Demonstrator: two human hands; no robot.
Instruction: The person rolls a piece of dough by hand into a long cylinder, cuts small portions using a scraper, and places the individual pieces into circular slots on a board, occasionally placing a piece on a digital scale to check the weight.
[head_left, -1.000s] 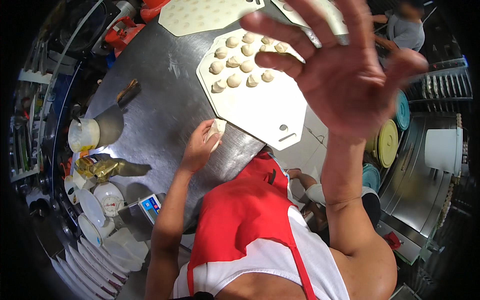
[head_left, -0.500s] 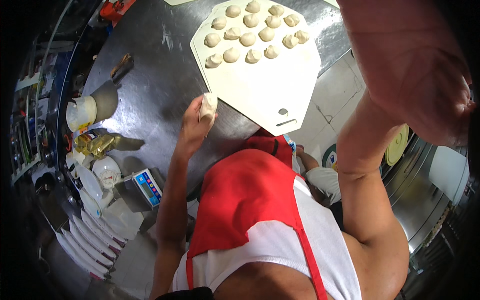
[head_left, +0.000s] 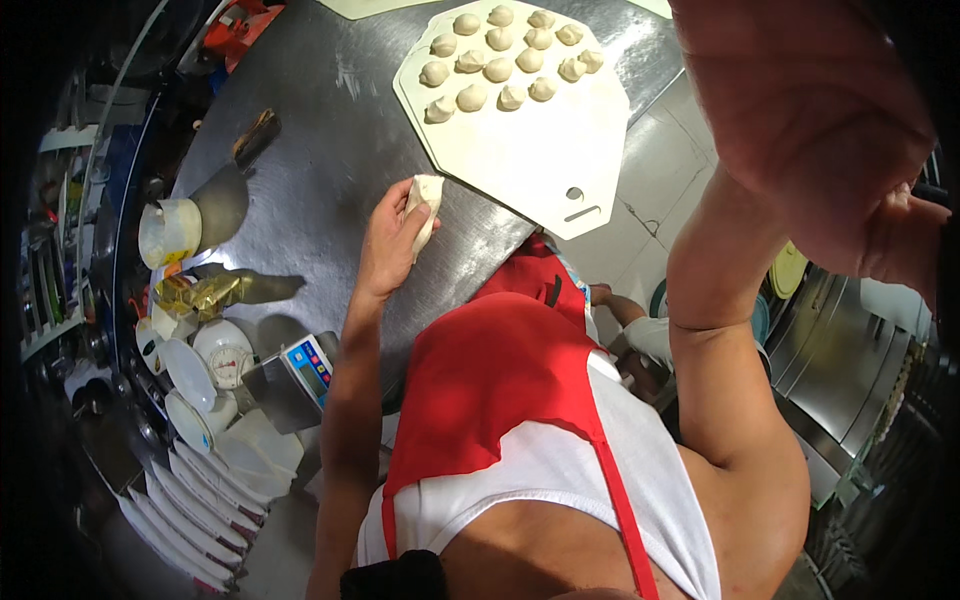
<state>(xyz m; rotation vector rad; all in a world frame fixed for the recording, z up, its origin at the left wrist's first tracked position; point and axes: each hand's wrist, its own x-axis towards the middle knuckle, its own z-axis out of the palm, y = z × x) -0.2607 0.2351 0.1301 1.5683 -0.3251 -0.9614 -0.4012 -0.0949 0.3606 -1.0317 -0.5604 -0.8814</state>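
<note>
My left hand point(head_left: 390, 235) rests on the steel table point(head_left: 300, 150) and is closed around a pale lump of dough point(head_left: 424, 205). Just beyond it lies a cream hexagonal board point(head_left: 520, 150) with several shaped dough pieces point(head_left: 500, 65) in rows on its far half. My right hand point(head_left: 815, 150) is raised very close to the camera, large and blurred, palm side facing the lens; nothing shows in it. A red apron over a white top fills the lower middle.
At the table's left end stand a yellowish plastic jug point(head_left: 168, 232), a round dial scale point(head_left: 225, 350), a digital scale point(head_left: 300, 375), white bowls and stacked trays point(head_left: 190, 500). A scraper point(head_left: 255, 135) lies on the steel. Coloured plates point(head_left: 785, 270) sit at right.
My right hand rose from open fingers above the board to a blurred mass near the lens. The view shifted; my left hand stayed on the dough lump.
</note>
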